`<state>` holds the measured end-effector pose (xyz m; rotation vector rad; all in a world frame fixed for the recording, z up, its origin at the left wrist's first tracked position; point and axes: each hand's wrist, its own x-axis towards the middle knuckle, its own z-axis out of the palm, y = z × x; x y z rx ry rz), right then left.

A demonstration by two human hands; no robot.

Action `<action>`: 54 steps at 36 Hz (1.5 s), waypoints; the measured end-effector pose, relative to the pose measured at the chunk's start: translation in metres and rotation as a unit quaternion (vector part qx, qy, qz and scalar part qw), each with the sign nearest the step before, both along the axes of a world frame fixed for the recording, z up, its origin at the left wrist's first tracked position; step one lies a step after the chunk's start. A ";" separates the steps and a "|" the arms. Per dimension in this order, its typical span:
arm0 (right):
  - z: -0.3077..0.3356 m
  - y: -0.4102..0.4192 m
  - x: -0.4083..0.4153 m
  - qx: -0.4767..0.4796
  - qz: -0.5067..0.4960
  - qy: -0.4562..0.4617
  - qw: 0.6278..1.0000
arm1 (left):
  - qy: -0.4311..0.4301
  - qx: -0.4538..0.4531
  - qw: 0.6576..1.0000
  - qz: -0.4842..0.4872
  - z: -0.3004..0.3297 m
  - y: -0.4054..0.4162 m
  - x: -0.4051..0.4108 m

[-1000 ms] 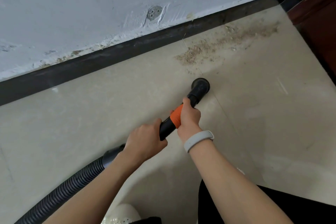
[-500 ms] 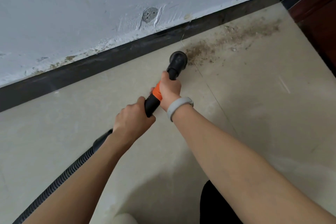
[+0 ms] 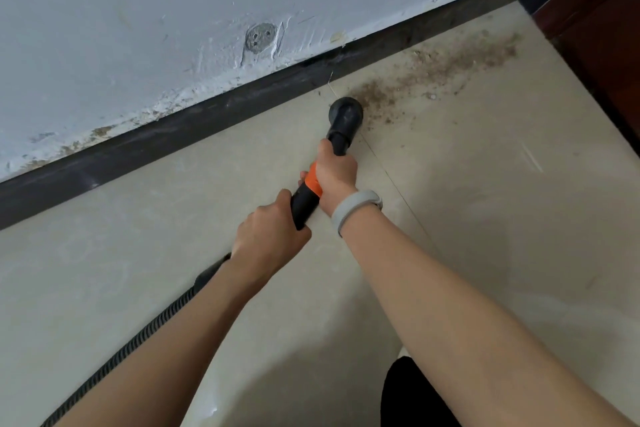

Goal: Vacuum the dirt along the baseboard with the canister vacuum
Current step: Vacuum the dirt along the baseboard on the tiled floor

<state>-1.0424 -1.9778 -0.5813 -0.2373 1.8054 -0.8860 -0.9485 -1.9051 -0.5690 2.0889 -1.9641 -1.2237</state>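
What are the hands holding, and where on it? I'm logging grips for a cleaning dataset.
Both grip the vacuum wand: the right hand at its orange collar behind the nozzle, the left hand lower, by the hose.

left hand (image 3: 268, 236), right hand (image 3: 336, 175): grip wand (image 3: 304, 203) | nozzle (image 3: 345, 113): at dirt (image 3: 433, 71) edge, near baseboard (image 3: 173, 139)

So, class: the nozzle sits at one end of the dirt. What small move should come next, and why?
Probably slide the nozzle rightward along the baseboard into the dirt: it sits at the streak's left edge, and both hands already grip the wand.
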 end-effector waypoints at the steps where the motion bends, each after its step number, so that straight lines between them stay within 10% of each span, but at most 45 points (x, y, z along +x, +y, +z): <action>1: -0.001 0.007 -0.004 -0.002 -0.011 -0.004 1.000 | 0.001 0.001 1.000 -0.006 0.000 0.006 -0.003; 27: 0.008 -0.013 0.014 -0.013 -0.003 -0.116 0.993 | -0.098 -0.064 0.993 -0.029 -0.004 -0.013 0.017; 36: 0.008 0.013 0.034 0.004 0.037 -0.121 0.992 | -0.022 0.036 0.999 0.020 -0.004 0.012 0.047; 46: 0.108 0.065 0.061 0.090 0.068 -0.104 0.988 | -0.026 0.154 0.986 0.057 0.113 0.092 0.086; 54: 0.260 0.120 0.109 0.119 0.402 0.045 0.907 | -0.092 0.179 0.966 0.164 0.276 0.167 0.127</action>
